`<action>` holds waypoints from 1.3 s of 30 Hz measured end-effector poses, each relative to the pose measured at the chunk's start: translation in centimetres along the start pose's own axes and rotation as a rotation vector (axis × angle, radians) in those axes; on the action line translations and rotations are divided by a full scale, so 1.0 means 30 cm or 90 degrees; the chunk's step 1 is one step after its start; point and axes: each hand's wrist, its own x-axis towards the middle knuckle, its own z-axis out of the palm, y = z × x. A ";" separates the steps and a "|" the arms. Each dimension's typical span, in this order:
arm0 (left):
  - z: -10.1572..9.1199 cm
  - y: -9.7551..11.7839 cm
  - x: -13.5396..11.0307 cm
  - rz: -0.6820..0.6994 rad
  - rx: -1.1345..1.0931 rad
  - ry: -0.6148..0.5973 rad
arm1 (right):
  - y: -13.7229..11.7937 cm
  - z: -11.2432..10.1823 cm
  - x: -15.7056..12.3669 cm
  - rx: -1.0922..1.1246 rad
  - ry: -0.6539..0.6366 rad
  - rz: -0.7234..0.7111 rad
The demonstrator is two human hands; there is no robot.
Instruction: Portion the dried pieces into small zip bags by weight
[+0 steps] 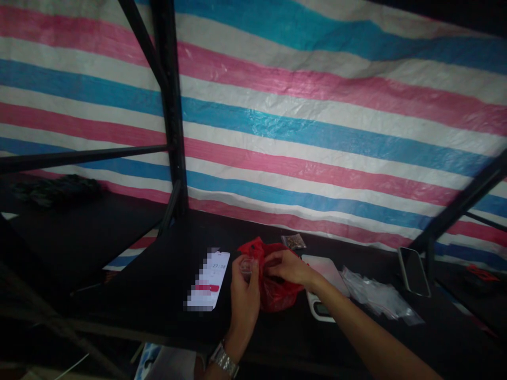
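Note:
My left hand (243,295) holds a small clear plastic bag (246,265) up by its top, just left of a red plastic bag (273,293) lying on the dark table (158,285). My right hand (287,268) reaches into the mouth of the red bag, fingers pinched inside it; what they grip is hidden. A metal watch (225,361) is on my left wrist.
A lit phone (209,287) lies left of my hands. A white scale (322,287) sits to the right, then a pile of small clear bags (376,298) and a dark phone (414,272) leaning upright. A small filled packet (293,241) lies behind. Black frame posts (170,121) stand before a striped tarp.

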 end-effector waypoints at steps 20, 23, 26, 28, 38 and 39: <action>0.166 0.005 0.000 0.247 0.317 -0.132 | -0.133 -0.152 -0.173 -0.075 0.140 -0.126; 0.175 0.005 -0.002 0.237 0.296 -0.138 | -0.158 -0.119 -0.186 -0.238 0.190 -0.196; 0.172 0.002 0.000 0.227 0.267 -0.144 | -0.179 -0.097 -0.206 -0.318 0.215 -0.255; 0.166 0.002 0.000 0.224 0.241 -0.152 | -0.184 -0.088 -0.215 -0.330 0.221 -0.277; 0.131 0.001 -0.003 0.184 0.057 -0.205 | -0.180 -0.081 -0.212 -0.348 0.231 -0.297; 0.130 0.002 0.003 0.176 0.038 -0.209 | -0.175 -0.086 -0.207 -0.342 0.253 -0.300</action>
